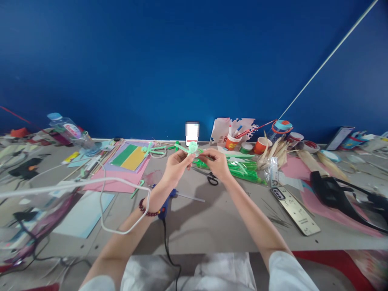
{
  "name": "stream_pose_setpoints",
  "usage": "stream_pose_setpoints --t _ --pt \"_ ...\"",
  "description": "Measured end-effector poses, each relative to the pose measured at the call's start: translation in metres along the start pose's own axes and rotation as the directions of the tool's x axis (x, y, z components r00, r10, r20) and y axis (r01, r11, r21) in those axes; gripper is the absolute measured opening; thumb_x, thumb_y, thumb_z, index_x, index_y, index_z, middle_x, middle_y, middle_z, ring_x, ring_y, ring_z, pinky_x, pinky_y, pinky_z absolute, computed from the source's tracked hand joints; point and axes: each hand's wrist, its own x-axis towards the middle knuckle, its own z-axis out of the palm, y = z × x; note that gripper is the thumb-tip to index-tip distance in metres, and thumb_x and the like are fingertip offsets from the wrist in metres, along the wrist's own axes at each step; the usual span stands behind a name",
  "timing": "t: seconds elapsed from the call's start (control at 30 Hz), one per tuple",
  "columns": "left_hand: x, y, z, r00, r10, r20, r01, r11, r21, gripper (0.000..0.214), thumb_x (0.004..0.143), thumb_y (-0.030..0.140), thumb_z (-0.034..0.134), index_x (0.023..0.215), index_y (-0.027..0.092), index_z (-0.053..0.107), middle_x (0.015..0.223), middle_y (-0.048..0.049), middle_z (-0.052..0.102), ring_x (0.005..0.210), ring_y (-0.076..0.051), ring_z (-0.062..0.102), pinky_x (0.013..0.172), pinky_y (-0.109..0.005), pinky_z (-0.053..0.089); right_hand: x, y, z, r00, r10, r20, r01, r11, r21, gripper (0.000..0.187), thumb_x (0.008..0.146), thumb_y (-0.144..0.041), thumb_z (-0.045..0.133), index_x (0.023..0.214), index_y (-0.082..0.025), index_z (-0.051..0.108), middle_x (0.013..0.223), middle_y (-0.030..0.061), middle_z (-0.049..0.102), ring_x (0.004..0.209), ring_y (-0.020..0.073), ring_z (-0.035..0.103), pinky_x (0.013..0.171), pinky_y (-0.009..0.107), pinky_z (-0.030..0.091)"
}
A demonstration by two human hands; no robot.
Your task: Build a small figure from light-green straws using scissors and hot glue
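Note:
My left hand (176, 165) pinches a light green pipe-cleaner figure (192, 147) with a rounded, fuzzy top, held up over the table. Close on its right side, my right hand (216, 162) has thumb and fingertips pressed together; what lies between them is too small to make out. Under my left forearm lies a blue hot glue gun (163, 208) with a glue stick (190, 197) sticking out of it. Black-handled scissors (212, 179) rest below my right hand. Behind the hands, a phone with a lit screen (192, 134) stands upright against the blue wall.
A bundle of green pipe cleaners (242, 169) lies right of the hands. Paper cups (232, 142) with pens stand behind. Another phone (295, 211) lies face down at right. Coloured sheets (129, 157) are at left. A white cable (124, 232) loops past my left forearm.

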Motion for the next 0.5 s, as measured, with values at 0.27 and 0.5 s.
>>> stream_pose_setpoints --t 0.27,0.5 --pt "-0.002 -0.006 -0.002 0.973 0.229 0.002 -0.216 0.911 0.353 0.014 0.072 0.028 0.065 0.077 0.015 0.065 0.066 -0.0032 0.062 0.062 -0.014 0.054 0.056 -0.024 0.039 0.007 -0.005 -0.017 0.999 -0.051 0.005 0.051 0.995 -0.086 0.013 0.074 -0.033 0.067 0.072 -0.021 0.07 0.075 0.0033 0.068 0.072 0.017 0.06 0.065 0.029 0.045" --pt "0.007 -0.021 -0.004 0.936 0.338 -0.093 -0.26 0.848 0.462 0.012 0.073 0.027 0.063 0.067 0.016 0.061 0.06 -0.0016 0.06 0.06 -0.014 0.052 0.058 -0.023 0.037 -0.008 -0.029 -0.004 0.994 -0.1 -0.047 0.089 0.976 -0.2 0.012 0.077 -0.027 0.061 0.07 -0.02 0.067 0.073 0.0039 0.064 0.071 0.0164 0.059 0.059 0.026 0.044"
